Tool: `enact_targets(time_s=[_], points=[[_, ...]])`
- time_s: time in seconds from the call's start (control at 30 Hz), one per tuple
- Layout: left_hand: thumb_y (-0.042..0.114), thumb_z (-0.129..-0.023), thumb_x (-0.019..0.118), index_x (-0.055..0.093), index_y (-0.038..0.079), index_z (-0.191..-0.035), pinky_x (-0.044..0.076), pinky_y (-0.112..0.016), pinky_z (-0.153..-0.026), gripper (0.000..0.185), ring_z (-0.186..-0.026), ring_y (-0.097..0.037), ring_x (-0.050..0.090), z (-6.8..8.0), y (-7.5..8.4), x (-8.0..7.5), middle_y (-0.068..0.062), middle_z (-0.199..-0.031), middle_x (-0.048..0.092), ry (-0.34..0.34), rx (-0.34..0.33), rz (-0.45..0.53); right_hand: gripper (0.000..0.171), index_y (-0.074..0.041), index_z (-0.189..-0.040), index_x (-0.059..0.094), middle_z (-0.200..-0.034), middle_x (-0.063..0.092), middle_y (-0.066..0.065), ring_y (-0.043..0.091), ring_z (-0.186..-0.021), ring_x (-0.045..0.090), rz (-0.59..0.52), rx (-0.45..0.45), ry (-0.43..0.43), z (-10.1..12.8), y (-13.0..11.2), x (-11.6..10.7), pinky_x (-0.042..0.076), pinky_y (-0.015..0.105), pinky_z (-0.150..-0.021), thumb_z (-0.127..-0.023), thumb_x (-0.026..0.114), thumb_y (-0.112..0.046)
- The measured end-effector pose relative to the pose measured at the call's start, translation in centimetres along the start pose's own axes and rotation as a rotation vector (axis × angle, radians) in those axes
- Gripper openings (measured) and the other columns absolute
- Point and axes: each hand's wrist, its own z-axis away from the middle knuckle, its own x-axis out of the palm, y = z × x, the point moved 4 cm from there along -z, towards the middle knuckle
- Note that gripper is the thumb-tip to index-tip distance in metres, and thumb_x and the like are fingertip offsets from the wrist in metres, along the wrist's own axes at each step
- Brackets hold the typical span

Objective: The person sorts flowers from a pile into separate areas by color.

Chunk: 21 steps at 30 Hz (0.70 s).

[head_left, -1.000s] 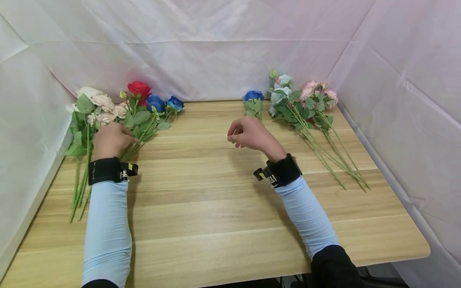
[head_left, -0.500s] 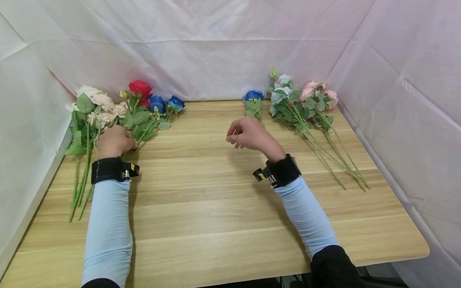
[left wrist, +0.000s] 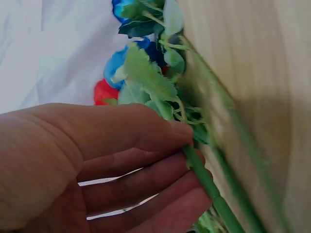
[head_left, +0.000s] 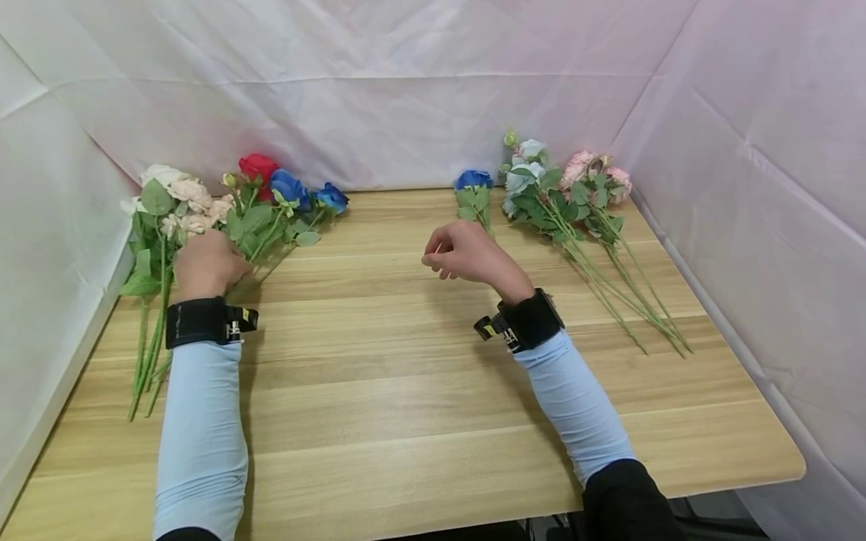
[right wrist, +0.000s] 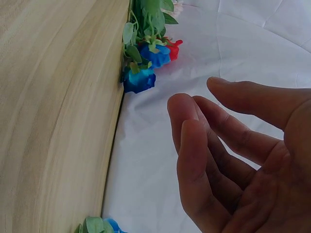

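at the left of the head view the left hand (head_left: 206, 263) lies on a bunch of flowers (head_left: 223, 218) on the wooden table (head_left: 406, 376); in the left wrist view its thumb and fingers (left wrist: 160, 174) are pinched on one green stem (left wrist: 209, 187), with blue and red blooms at the top of the frame; near the middle the right hand (head_left: 467, 252) hovers with fingers loosely curled and apart, holding nothing; a single blue rose (head_left: 472, 180) lies just beyond it; pale blue and pink flowers (head_left: 575, 195) lie at the upper right
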Motion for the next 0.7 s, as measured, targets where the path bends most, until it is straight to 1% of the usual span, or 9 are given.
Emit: enact_targets(time_s=[0.1,0.2,0.4,0.43,0.5,0.57,0.63,0.67,0.7], points=[[0.022,-0.086,0.071,0.045,0.018,-0.044,0.04,-0.037,-0.047,0.049,-0.055,-0.024,0.048,0.2,0.3,-0.8,0.002,-0.049,0.044,0.03,-0.002,-0.002,0.016,-0.007,-0.105,0.076,-0.097,0.078,0.019,0.019,-0.074,0.076,0.003,0.003,-0.003,0.0,0.0,0.0,0.063,0.044,-0.076,-0.1,0.069,-0.021],[0.021,-0.087,0.07,0.049,0.016,-0.045,0.041,-0.039,-0.044,0.047,-0.055,-0.027,0.053,0.7,0.7,-1.7,0.0,-0.05,0.05,0.056,-0.011,0.01,0.017,-0.007,-0.106,0.076,-0.097,0.078,0.019,0.025,-0.077,0.077,0.0,0.005,-0.006,0.0,0.0,0.0,0.063,0.042,-0.074,-0.1,0.069,-0.022],[0.018,-0.087,0.067,0.045,0.017,-0.044,0.032,-0.035,-0.042,0.048,-0.05,-0.025,0.044,1.7,1.8,-3.6,0.003,-0.045,0.036,0.191,-0.027,0.029,0.018,-0.006,-0.107,0.075,-0.099,0.077,0.02,0.033,-0.084,0.077,-0.007,0.012,-0.01,0.1,0.1,0.0,0.062,0.031,-0.068,-0.101,0.068,-0.022],[0.017,-0.086,0.066,0.047,0.016,-0.044,0.031,-0.036,-0.042,0.046,-0.051,-0.027,0.045,1.9,2.0,-4.0,0.001,-0.045,0.039,0.219,-0.024,0.035,0.018,-0.006,-0.107,0.075,-0.099,0.077,0.02,0.034,-0.084,0.077,-0.01,0.013,-0.011,0.1,0.1,0.0,0.062,0.031,-0.068,-0.101,0.068,-0.021],[0.016,-0.086,0.065,0.06,0.008,-0.05,0.036,-0.041,-0.044,0.037,-0.057,-0.036,0.054,2.2,2.4,-4.6,-0.011,-0.05,0.053,0.264,-0.019,0.049,0.018,-0.006,-0.106,0.075,-0.099,0.077,0.02,0.032,-0.082,0.077,-0.015,0.015,-0.009,0.1,0.2,-0.1,0.062,0.032,-0.068,-0.101,0.068,-0.022],[0.016,-0.085,0.065,0.072,0.001,-0.063,0.039,-0.046,-0.049,0.028,-0.068,-0.046,0.06,2.5,2.7,-5.2,-0.023,-0.065,0.066,0.3,-0.014,0.059,0.018,-0.007,-0.107,0.075,-0.099,0.077,0.02,0.028,-0.079,0.076,-0.018,0.012,-0.006,0.2,0.2,-0.1,0.062,0.034,-0.069,-0.101,0.068,-0.022],[0.016,-0.085,0.064,0.079,0.0,-0.078,0.041,-0.051,-0.054,0.023,-0.082,-0.052,0.064,2.8,3.0,-5.6,-0.026,-0.082,0.073,0.325,-0.008,0.064,0.019,-0.007,-0.107,0.075,-0.098,0.077,0.02,0.024,-0.077,0.075,-0.024,0.007,-0.004,0.2,0.2,-0.2,0.063,0.037,-0.071,-0.102,0.067,-0.023],[0.016,-0.085,0.064,0.08,0.0,-0.084,0.042,-0.052,-0.056,0.023,-0.086,-0.053,0.064,2.9,3.1,-5.8,-0.027,-0.087,0.075,0.329,-0.007,0.066,0.019,-0.007,-0.107,0.075,-0.098,0.077,0.02,0.024,-0.077,0.075,-0.026,0.007,-0.003,0.3,0.2,-0.2,0.063,0.039,-0.073,-0.102,0.067,-0.023],[0.015,-0.084,0.063,0.081,0.0,-0.084,0.041,-0.052,-0.056,0.023,-0.086,-0.053,0.064,3.0,3.2,-6.0,-0.026,-0.086,0.075,0.337,-0.004,0.068,0.019,-0.007,-0.108,0.075,-0.098,0.077,0.019,0.025,-0.078,0.075,-0.028,0.006,-0.003,0.3,0.2,-0.2,0.063,0.041,-0.074,-0.102,0.067,-0.023]])
